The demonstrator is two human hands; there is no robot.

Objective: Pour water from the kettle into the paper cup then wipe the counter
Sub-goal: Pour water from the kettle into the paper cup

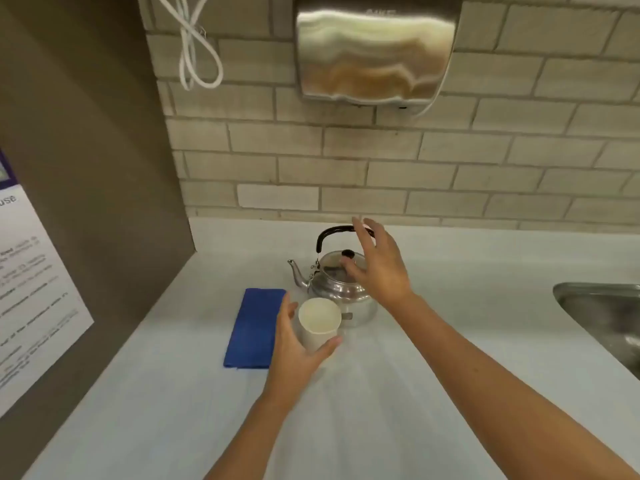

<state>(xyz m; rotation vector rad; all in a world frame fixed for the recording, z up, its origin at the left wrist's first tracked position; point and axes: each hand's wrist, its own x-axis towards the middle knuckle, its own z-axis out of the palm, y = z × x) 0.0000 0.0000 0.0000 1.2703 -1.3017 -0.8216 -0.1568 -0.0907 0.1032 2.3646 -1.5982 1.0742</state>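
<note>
1. Head view: the paper cup (319, 322) is cupped loosely by the left hand (294, 344), upright on the white tabletop (398, 410).
2. The right hand (379, 268) is spread open over the kettle (341, 289), nothing gripped.
3. A folded blue cloth (254, 327) is laid just left of the cup; the kettle is parked right behind it.
4. A sink (606, 317) edge is seen far right.
</note>
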